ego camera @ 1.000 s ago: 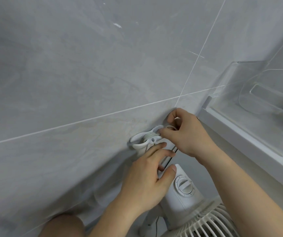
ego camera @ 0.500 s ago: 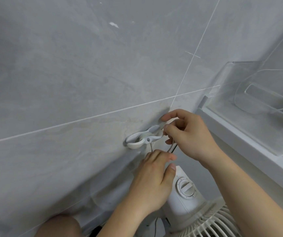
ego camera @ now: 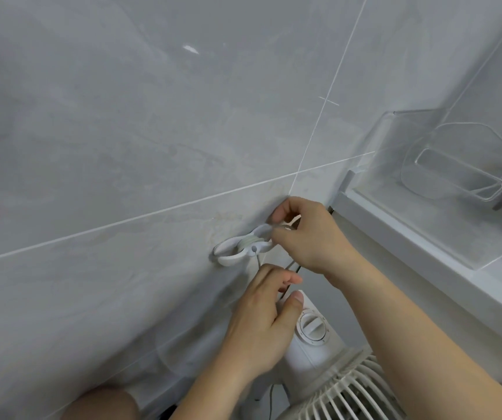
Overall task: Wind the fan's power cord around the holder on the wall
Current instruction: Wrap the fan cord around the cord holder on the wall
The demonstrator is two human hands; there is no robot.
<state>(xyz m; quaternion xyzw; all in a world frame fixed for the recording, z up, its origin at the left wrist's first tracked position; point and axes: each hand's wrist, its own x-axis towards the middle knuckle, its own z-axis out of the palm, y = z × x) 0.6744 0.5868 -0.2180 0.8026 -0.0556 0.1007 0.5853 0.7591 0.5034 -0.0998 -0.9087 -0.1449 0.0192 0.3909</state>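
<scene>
Cord [ego camera: 258,262] is where to look first: your fan's power cord is already looped a few turns around the hub of the white holder [ego camera: 237,251] stuck on the grey tiled wall [ego camera: 122,147], and a thin strand drops from the hub straight down toward your left hand [ego camera: 263,321]. A second, darker strand runs diagonally from under your right hand [ego camera: 307,237] down to the same left hand. Your right hand sits at the holder's right end, fingers curled and pinching the cord against or just beside that wing; the exact contact point is hidden by your fingers. Your left hand is just below the holder, not touching it, with fingers and thumb curled toward each other around the lower run of cord, which passes between them; how tightly you hold it you cannot tell from this view. Below your left hand stands the white fan [ego camera: 313,353], its round control dial [ego camera: 312,327] facing up and its ribbed grille [ego camera: 349,392] at the bottom edge. To the right, a white ledge [ego camera: 425,262] carries a clear acrylic shelf [ego camera: 455,165].
</scene>
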